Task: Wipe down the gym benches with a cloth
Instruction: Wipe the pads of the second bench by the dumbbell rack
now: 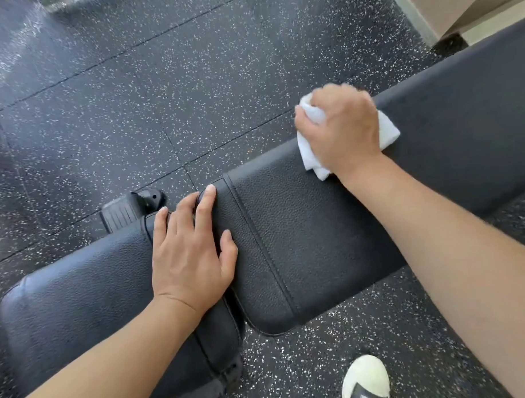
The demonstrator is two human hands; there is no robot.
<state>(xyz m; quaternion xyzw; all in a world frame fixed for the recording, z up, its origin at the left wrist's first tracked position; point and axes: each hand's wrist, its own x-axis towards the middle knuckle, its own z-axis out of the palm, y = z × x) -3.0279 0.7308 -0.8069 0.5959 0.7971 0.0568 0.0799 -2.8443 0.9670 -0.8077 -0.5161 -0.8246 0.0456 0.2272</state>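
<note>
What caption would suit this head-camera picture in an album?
Right hand grips a white cloth on a black gym bench while the left hand rests flat on its padding.

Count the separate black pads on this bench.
2. The seat pad lies at lower left under the left hand. The long back pad runs to upper right, where the right hand holds the cloth.

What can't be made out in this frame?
- Head view: the right hand covers most of the white cloth.
- The long back pad runs off the right edge.
- The left hand hides the gap between the pads.
- The shoe is cut by the bottom edge.
</note>
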